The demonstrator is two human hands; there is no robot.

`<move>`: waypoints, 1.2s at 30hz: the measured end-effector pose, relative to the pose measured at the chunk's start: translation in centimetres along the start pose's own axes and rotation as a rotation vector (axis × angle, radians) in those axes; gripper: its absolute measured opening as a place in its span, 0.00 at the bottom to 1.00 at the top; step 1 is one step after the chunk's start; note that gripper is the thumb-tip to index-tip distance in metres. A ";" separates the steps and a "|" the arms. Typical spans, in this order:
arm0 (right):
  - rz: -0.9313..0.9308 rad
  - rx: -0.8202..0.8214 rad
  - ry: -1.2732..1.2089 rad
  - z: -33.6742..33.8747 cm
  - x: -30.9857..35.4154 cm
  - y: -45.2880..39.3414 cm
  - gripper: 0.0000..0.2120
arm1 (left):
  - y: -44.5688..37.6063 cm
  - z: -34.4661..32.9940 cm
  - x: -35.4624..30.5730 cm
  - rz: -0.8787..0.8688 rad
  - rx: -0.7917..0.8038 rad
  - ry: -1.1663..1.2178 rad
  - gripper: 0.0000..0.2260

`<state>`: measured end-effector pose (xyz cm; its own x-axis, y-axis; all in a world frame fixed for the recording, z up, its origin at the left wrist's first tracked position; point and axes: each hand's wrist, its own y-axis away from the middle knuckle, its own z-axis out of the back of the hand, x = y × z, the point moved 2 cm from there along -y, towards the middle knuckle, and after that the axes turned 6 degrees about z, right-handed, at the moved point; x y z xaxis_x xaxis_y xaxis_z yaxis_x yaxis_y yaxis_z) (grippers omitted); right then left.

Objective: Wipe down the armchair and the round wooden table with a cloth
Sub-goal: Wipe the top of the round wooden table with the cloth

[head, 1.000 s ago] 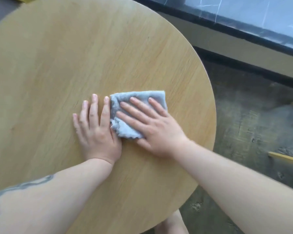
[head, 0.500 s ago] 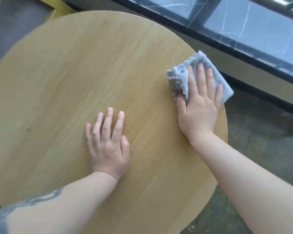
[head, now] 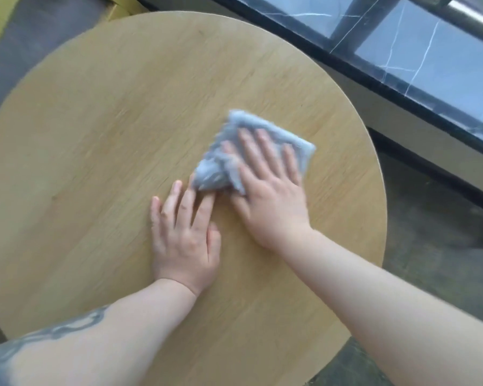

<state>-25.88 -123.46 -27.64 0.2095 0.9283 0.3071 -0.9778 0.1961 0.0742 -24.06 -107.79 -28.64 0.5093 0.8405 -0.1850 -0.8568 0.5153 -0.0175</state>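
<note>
— What is on the round wooden table point(head: 101, 140)?
— A folded grey cloth point(head: 221, 168), blurred. The right hand point(head: 271, 196) presses flat on it, fingers straight.
— And the other hand?
— The left hand point(head: 184, 240) lies flat on the wood; its fingertips touch the cloth's near corner.
— Beyond the table?
— A dark marble ledge point(head: 418, 57).

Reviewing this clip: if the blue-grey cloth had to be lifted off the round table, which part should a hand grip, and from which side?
Probably the far corner of the blue-grey fluffy cloth, approached from the window side. That part lies flat and uncovered on the round wooden table, while the right hand presses flat on the near half and the left hand rests beside the bunched near-left edge. A pinch from above should work.
</note>
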 end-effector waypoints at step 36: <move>-0.163 -0.014 0.001 -1.2 0.6 13.3 0.32 | 0.3 0.0 -0.1 0.003 -0.020 0.023 0.25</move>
<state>-38.76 -119.90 -27.63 0.3655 0.8841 0.2910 -0.9308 0.3489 0.1093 -24.34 -107.75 -28.64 0.5050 0.8378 -0.2075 -0.8598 0.5093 -0.0362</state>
